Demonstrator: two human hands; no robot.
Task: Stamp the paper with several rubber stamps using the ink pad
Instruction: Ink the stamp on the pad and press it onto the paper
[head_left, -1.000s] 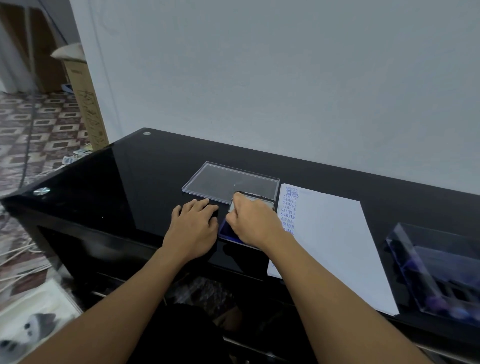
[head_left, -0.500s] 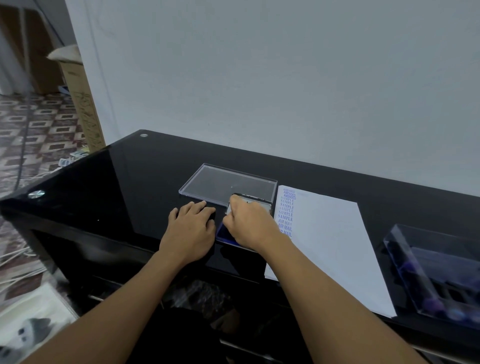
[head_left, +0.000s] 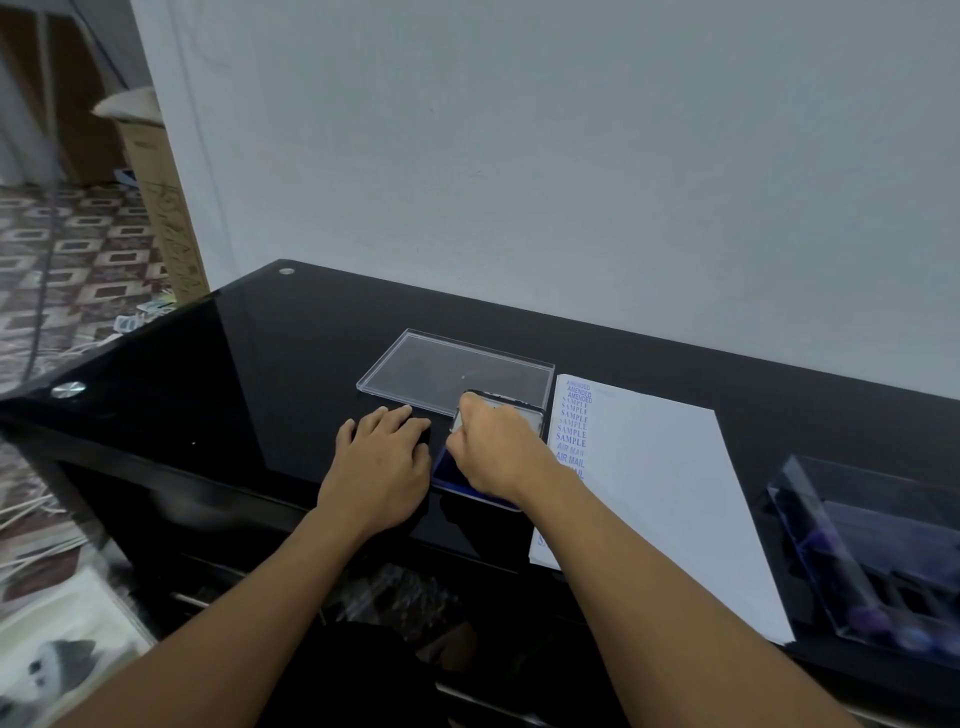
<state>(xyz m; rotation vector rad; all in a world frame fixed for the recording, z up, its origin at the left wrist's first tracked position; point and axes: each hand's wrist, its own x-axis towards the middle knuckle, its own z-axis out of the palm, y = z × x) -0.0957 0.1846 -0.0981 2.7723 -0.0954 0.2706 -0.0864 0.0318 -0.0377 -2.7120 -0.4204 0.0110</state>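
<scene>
A plain pale wall (head_left: 519, 156) fills most of what I see, and off to the left the room opens onto a floor (head_left: 78, 249) of brown and cream patterned tiles. Against the wall stands a black table (head_left: 234, 364) with a glossy top that mirrors the light. Past its far left corner a tall cardboard box (head_left: 166, 208) leans by the wall's edge. On the table, right of the middle, lies a white sheet of paper (head_left: 660, 493), its near corner hanging just over the front edge. Well to the right of it sits a clear plastic box (head_left: 872, 545) with dark and purple shapes inside, too blurred to make out. Left of the paper's far end a clear flat lid (head_left: 441, 371) rests on the glass. The person's left hand (head_left: 382, 467) lies flat on the table, fingers straight and close together, their tips near the lid's front edge. The right hand (head_left: 498, 452) is down over the ink pad (head_left: 452, 470), which sits between the left hand and the paper. Its fingers are curled round a rubber stamp (head_left: 458, 423), of which only a pale sliver shows. A column of blue prints (head_left: 574, 426) reading AMENDED, SAMPLE and AIR MAIL runs down the paper's left margin. Two small metal studs (head_left: 68, 389) dot the table's left corners.
</scene>
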